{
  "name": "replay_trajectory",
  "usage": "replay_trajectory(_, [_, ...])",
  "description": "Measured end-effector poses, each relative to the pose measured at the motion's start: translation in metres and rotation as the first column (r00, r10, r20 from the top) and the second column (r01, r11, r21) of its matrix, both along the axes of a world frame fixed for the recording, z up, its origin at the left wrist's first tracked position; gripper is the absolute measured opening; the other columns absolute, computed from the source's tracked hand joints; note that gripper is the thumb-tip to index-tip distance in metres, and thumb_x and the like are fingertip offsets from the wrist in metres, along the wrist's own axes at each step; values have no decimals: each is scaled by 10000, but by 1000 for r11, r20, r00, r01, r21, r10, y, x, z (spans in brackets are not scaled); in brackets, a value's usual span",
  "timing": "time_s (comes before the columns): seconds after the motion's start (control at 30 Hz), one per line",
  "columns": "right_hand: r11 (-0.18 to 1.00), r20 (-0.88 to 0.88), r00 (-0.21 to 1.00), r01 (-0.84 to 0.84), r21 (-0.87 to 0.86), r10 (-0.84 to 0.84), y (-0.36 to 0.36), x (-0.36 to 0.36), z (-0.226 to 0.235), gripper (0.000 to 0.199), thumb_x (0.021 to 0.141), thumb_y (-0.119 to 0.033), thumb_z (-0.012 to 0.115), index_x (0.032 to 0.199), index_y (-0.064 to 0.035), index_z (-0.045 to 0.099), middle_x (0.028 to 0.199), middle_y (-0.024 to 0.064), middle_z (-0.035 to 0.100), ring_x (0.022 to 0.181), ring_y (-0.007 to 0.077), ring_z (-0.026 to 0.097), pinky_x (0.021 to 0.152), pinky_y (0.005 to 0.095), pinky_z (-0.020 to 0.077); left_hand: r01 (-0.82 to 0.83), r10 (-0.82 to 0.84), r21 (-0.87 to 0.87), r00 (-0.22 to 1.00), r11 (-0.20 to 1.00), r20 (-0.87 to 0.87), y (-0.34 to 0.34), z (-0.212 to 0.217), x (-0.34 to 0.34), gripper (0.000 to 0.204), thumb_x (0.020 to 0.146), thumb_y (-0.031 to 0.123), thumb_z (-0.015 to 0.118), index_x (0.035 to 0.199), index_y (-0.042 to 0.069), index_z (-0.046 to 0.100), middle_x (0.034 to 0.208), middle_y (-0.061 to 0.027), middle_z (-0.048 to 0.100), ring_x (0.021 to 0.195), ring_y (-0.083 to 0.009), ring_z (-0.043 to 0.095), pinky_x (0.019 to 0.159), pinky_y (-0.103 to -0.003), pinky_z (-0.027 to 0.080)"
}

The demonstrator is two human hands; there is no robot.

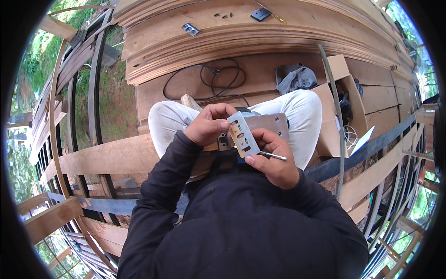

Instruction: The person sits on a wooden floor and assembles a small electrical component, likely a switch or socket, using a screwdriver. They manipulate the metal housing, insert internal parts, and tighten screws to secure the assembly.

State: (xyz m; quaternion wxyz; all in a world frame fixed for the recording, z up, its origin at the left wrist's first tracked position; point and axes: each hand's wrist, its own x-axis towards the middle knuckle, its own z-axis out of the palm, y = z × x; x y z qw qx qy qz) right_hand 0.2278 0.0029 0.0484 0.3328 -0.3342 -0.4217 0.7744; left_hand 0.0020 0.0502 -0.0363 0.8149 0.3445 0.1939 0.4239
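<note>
In front of my lap I hold a flat silver metal plate with several slots [243, 135]. My left hand [211, 124] pinches its upper left edge between thumb and fingers. My right hand [277, 160] is closed on its lower right end, and a thin metal rod [274, 156] also sticks out between that thumb and fingers. Below the slotted plate, a tool with a smooth metal base [268, 122] rests across my lap, partly hidden by my hands. Its kind I cannot make out.
Stacked boards [186, 51] lie ahead, bearing a metal piece with three holes [190, 29], small screws [224, 16], a black block [260, 14] and a screwdriver [282, 20]. Nearer are a black cable [213, 86], a dark cloth [296, 78] and an open cardboard box [328, 122].
</note>
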Motion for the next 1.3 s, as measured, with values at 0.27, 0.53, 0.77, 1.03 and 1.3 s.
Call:
replay_trajectory(0.27, [990,-36,999,-27,-137,22,4,1,12,364,923,-91,677,1252,9,558,1155,54,644,965,73,578,857,230,464,60,-58,-105,998,993,15,-1,0,-2,258,835,168,770,992,17,632,893,-71,697,743,-136,661,640,-266,532])
replay_trajectory(0.53, [987,-67,998,6,-163,-17,3,1,6,367,924,-154,716,1224,3,575,972,25,666,719,15,524,596,162,395,120,-120,-87,993,989,-1,0,9,2,221,875,186,741,963,13,638,872,-64,692,699,-115,638,623,-250,517])
replay_trajectory(0.77, [986,-97,995,6,-169,-23,4,1,7,376,923,-175,726,1216,5,574,966,30,668,729,18,529,602,161,399,155,-157,-62,987,986,-25,0,14,2,247,880,221,742,939,-3,659,857,-63,694,694,-107,633,627,-249,511])
replay_trajectory(1.03, [988,-94,995,20,-154,-35,4,1,6,386,918,-215,737,1199,-1,581,971,29,681,744,17,548,587,161,397,189,-190,-42,982,981,-19,0,8,1,225,920,182,704,984,-29,661,870,-62,693,713,-102,626,660,-242,503])
replay_trajectory(1.3, [999,11,999,31,-43,-31,6,1,8,334,908,-183,742,1147,3,602,927,23,678,755,44,580,616,192,443,217,-226,-100,970,971,-90,1,6,0,330,861,261,765,1000,-19,659,879,-63,691,782,-122,652,718,-253,517])
